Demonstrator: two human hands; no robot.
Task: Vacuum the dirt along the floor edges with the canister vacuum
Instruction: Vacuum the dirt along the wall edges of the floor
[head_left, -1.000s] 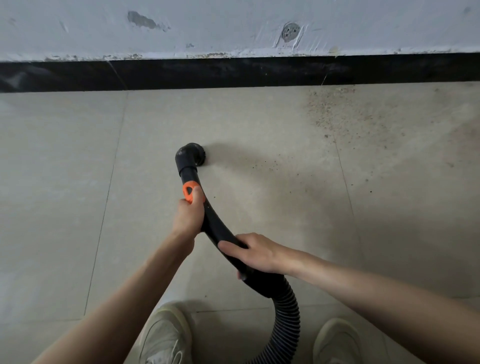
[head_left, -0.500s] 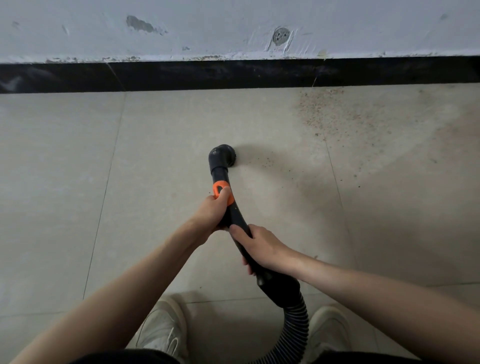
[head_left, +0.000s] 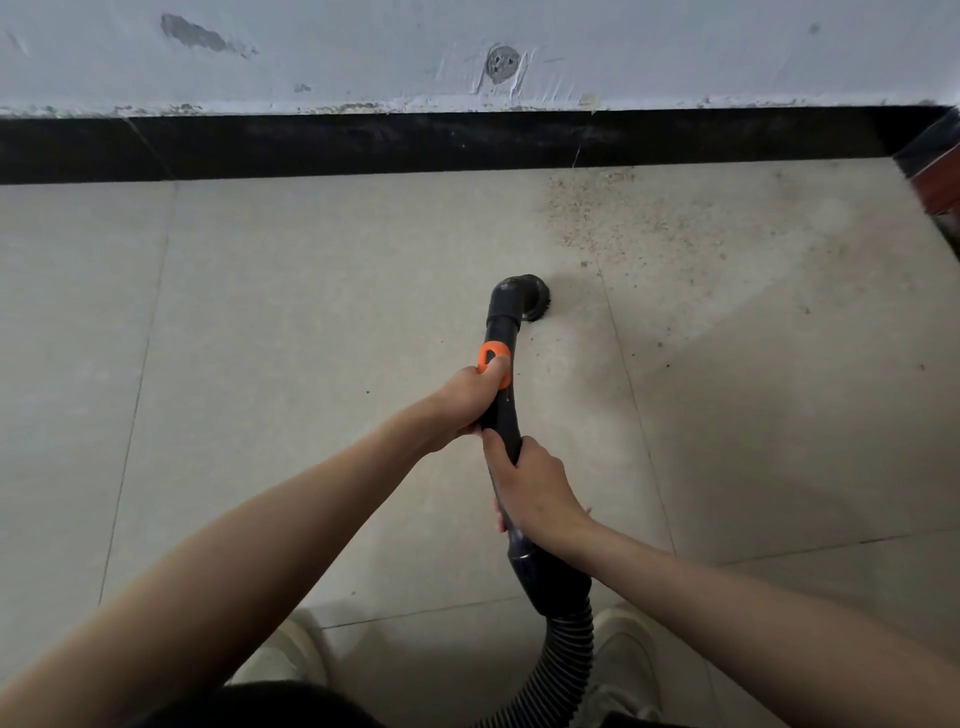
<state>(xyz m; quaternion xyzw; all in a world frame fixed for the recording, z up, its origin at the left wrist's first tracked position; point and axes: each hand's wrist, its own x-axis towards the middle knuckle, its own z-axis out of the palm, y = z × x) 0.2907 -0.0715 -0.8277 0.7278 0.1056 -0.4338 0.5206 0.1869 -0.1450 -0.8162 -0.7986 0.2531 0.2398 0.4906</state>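
A: Position of the tool, please.

B: A curved black plastic vacuum wand (head_left: 501, 410) is held over the pale beige tiled floor (head_left: 291, 322). Its round black brush nozzle (head_left: 525, 297) is set down on the tile, near a grout line and well short of the wall. A bright orange plastic collar (head_left: 492, 361) is fitted round the wand just below the nozzle elbow.

A: Hands?

B: The left hand (head_left: 462, 400) is wrapped round the wand at the orange collar, fingers curled tight, thumb laid against the orange part. The right hand (head_left: 535, 491) is closed round the wand lower down, fingers folded under the tube and thumb pointed up along it. The two hands are nearly touching.

A: Behind the grip?

B: A ribbed black flexible hose (head_left: 563, 670) is joined to the wand's thick cuff and is carried off the bottom edge, between two off-white shoes (head_left: 291, 654). The canister itself is not seen.

A: Dirt noted?

B: A scatter of brown gritty dirt (head_left: 613, 218) is spread on the tile beyond and to the right of the nozzle, thickest against the glossy black skirting strip (head_left: 363, 143). A few stray specks are noted nearer the nozzle. Above the skirting, a scuffed pale grey wall (head_left: 675, 47) with a round patched hole (head_left: 502, 63) is recorded.
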